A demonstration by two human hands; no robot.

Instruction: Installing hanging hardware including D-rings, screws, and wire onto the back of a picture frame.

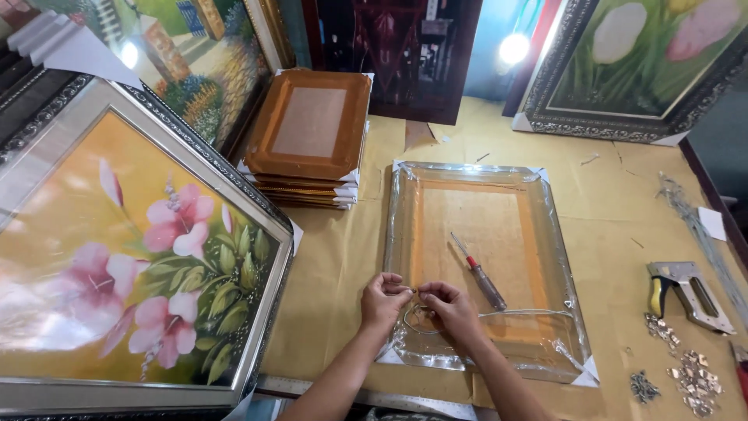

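A thin wire (417, 316) loops over the lower edge of a plastic-wrapped orange frame (483, 265) lying flat on the worktop (608, 226). The left hand (383, 300) and right hand (450, 308) meet there, fingers pinched shut on the wire's ends. A red-handled screwdriver (479, 273) rests on the frame just beside them.

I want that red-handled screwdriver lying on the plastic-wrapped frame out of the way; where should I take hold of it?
Probably by the red and clear handle of the red-handled screwdriver, coming from the right, away from both hands. It lies flat and slanted on the plastic-wrapped frame, thin metal tip towards the upper left, thicker handle end towards the lower right.
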